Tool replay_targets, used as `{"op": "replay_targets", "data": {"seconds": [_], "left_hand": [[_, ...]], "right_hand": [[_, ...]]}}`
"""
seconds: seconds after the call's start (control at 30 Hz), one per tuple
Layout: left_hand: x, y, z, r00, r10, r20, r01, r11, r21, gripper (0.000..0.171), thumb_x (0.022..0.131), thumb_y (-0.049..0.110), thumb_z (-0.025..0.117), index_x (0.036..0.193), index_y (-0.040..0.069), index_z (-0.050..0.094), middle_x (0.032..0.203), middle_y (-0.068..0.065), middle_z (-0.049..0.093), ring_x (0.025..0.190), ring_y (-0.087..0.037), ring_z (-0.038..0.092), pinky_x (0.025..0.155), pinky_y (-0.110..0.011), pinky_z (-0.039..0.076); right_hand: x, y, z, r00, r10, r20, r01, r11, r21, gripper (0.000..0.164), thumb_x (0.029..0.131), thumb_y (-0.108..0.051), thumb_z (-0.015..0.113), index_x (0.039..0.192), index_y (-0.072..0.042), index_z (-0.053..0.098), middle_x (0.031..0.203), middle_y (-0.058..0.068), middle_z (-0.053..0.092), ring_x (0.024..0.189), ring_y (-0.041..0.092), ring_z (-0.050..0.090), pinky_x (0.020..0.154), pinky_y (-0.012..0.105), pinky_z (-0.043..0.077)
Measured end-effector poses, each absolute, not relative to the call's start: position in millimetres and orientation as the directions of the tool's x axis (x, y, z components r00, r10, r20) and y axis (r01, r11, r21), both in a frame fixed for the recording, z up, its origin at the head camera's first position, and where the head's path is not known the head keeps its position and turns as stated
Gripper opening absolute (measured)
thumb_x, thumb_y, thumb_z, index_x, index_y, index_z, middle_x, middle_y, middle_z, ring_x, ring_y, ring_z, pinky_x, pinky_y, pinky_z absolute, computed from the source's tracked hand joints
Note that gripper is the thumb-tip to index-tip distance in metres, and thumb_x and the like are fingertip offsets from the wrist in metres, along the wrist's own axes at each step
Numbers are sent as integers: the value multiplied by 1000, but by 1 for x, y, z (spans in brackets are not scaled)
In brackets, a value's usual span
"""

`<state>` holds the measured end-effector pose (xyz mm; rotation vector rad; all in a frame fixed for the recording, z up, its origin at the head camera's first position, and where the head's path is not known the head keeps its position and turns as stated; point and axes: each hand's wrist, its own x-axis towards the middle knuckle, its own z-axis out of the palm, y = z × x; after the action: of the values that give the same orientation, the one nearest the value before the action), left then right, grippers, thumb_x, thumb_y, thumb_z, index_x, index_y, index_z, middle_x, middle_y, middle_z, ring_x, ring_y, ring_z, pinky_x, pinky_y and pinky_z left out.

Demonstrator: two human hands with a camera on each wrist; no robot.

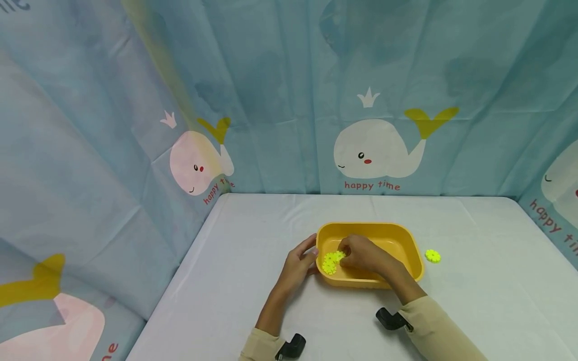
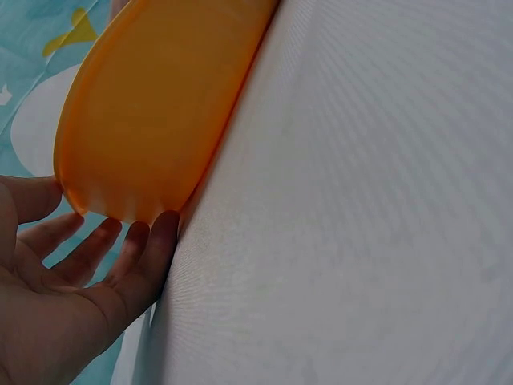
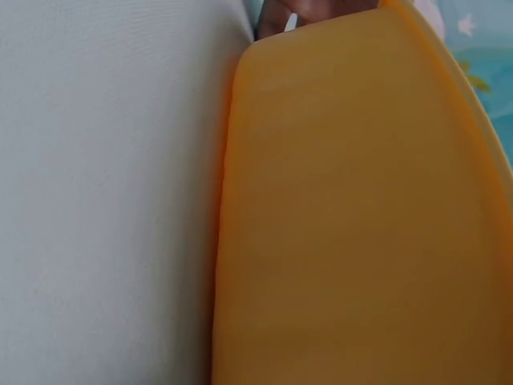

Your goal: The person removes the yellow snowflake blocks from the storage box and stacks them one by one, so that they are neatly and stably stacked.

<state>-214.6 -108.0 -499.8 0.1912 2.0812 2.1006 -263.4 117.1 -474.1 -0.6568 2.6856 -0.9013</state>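
A yellow-orange plastic tray sits on the table, its long side facing me. Inside its left end lie several neon-yellow flower-shaped pieces. My right hand reaches over the near rim, fingers bent down, and pinches one flower-shaped piece beside the others. At the tray's left end, my left hand rests spread fingertips on the outer wall, thumb at the rim. In the right wrist view the tray's outer wall hides the right hand; left-hand fingers show beyond it.
Another neon-yellow flower-shaped piece lies on the white tabletop just right of the tray. Blue curtains printed with whales stand behind and beside the table. Black wrist devices are at both sleeves.
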Motion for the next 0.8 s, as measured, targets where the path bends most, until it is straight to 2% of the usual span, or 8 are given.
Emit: {"op": "replay_targets", "data": {"seconds": [0.13, 0.27, 0.43, 0.8], "left_hand": [[-215, -107, -499, -975, 220, -33, -35, -5, 999, 51, 112, 18, 54, 162, 17, 46, 165, -11, 45, 139, -34, 58, 97, -39, 63], [-215, -107, -499, -974, 223, -31, -33, -4, 999, 51, 112, 17, 54, 162, 17, 46, 165, -11, 45, 139, -35, 58, 97, -40, 63], [-214, -108, -500, -976, 218, -25, -26, 0, 1000, 51, 112, 19, 55, 162, 17, 46, 165, -11, 46, 139, -36, 57, 98, -40, 63], [-214, -108, -499, -976, 215, -31, -31, 4, 1000, 51, 112, 19, 54, 162, 18, 45, 167, -10, 43, 142, -35, 55, 99, -40, 63]], "right_hand": [[-261, 122, -472, -889, -451, -80, -304, 712, -633, 30, 87, -10, 83, 114, 0, 76, 97, 4, 70, 89, 20, 59, 91, 41, 59], [-259, 127, -468, -897, -439, -56, -305, 705, -640, 32, 88, -11, 82, 117, 2, 75, 96, 3, 69, 88, 19, 58, 87, 37, 58], [-252, 132, -459, -905, -426, 15, -332, 682, -652, 32, 90, -13, 82, 117, 4, 75, 97, 4, 71, 88, 18, 60, 84, 36, 59], [-233, 160, -445, -913, -366, 180, -390, 655, -647, 29, 94, -20, 82, 115, -2, 75, 103, 3, 72, 93, 18, 63, 83, 37, 59]]}}
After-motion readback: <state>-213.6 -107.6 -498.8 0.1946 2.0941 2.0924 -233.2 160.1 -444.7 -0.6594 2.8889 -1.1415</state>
